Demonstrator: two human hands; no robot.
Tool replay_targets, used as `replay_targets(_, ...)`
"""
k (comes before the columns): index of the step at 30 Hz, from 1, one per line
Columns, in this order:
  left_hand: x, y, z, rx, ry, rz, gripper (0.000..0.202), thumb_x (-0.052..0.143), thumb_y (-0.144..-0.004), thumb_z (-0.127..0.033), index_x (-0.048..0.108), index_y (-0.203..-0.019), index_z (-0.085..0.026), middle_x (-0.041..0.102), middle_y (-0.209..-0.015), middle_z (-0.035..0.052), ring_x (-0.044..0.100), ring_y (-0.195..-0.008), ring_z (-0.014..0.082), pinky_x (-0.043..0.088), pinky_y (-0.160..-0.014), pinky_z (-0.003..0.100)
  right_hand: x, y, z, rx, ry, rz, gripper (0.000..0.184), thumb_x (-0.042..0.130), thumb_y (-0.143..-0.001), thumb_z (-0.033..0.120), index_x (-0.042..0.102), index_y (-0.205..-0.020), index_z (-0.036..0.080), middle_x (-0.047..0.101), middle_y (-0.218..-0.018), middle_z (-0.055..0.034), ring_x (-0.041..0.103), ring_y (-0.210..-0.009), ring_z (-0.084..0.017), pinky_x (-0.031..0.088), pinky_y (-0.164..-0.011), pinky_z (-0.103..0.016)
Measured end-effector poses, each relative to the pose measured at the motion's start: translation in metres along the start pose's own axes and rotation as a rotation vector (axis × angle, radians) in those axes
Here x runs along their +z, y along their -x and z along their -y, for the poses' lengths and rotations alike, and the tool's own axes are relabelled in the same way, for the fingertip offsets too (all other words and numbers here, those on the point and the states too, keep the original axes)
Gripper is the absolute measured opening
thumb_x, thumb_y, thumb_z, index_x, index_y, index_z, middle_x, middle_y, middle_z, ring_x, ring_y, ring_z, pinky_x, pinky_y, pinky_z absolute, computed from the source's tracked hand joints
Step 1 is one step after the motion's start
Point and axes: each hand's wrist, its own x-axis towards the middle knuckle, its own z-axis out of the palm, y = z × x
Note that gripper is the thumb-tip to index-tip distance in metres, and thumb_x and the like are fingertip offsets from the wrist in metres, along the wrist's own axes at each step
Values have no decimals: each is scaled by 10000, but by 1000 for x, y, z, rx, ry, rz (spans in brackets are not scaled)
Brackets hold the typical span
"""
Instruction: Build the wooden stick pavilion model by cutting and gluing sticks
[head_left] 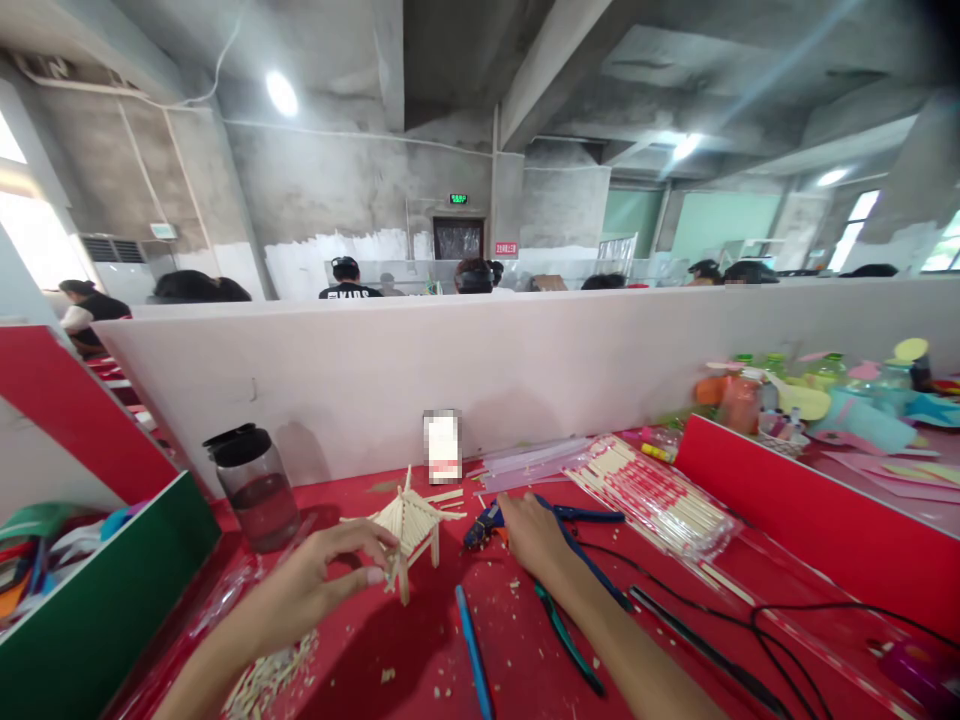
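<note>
A small pavilion model (411, 522) made of pale wooden sticks stands on the red table, with a pointed roof and thin legs. My left hand (341, 570) is at its left side, fingers and thumb closed about a roof corner and leg; the fingertips partly hide the contact. To the right, my right hand (534, 535) has its fingers curled over blue-handled pliers (592, 516) lying on the table, the head pointing toward the model. My hand covers the middle of that tool. A green-handled tool (570, 640) lies beneath my right forearm, and a blue pen (472, 645) lies between my arms.
A dark-lidded bottle (255, 495) stands at left. Bundled sticks in plastic (652, 490) lie at right, near a black cord (675, 575). Stick offcuts (274, 675) are piled front left. A white partition (375, 370) bounds the back; a phone-like card (442, 445) leans there.
</note>
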Motion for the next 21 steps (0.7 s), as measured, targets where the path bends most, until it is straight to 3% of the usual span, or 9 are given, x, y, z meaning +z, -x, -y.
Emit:
replay_targets(5,2,1,0,10,1,9,141,603,-980,-297,730,-956,-242,727,-1247,75,652,-1172,258,491,-1019,365,3,-2,-3,2,55,10,348,668,-1002,339,617,-1310,187,646,-1316,-98,678,-1099,-262,592,-912,-466)
replay_targets(9,2,0,-4,1,3,15,147,601,-990,-311,726,-954,-242,731,-1233,69,656,-1162,249,485,-1014,350,-2,-4,-12,27,12,-62,325,670,-999,329,629,-1282,172,661,-1279,-100,679,-1086,-260,587,-910,-458)
replay_targets(12,3,0,-5,1,20,18,168,606,-993,-344,728,-945,-239,736,-1221,71,661,-1152,248,488,-1004,335,-16,-7,-22,44,-71,-149,181,629,-959,121,625,-1140,131,709,-1047,-121,676,-1033,-263,532,-870,-370)
replay_targets(14,3,-1,-3,6,33,13,166,605,-994,-342,727,-947,-239,738,-1213,70,664,-1143,248,492,-997,335,-30,-10,-30,45,-148,-205,210,565,-921,44,570,-1094,164,702,-974,-101,676,-975,-248,489,-819,-324)
replay_targets(18,3,-2,0,34,66,15,142,606,-991,-300,725,-944,-240,750,-1188,66,670,-1127,247,495,-991,336,-58,-7,-42,12,-312,-270,168,505,-926,133,471,-1050,241,672,-890,-16,680,-806,-211,475,-723,-294)
replay_targets(21,3,-1,0,43,70,18,149,592,-994,-267,732,-951,-239,751,-1199,66,666,-1140,247,491,-995,331,-75,2,-45,-30,-399,-339,140,513,-911,212,433,-1015,261,651,-908,-13,680,-808,-215,494,-731,-306)
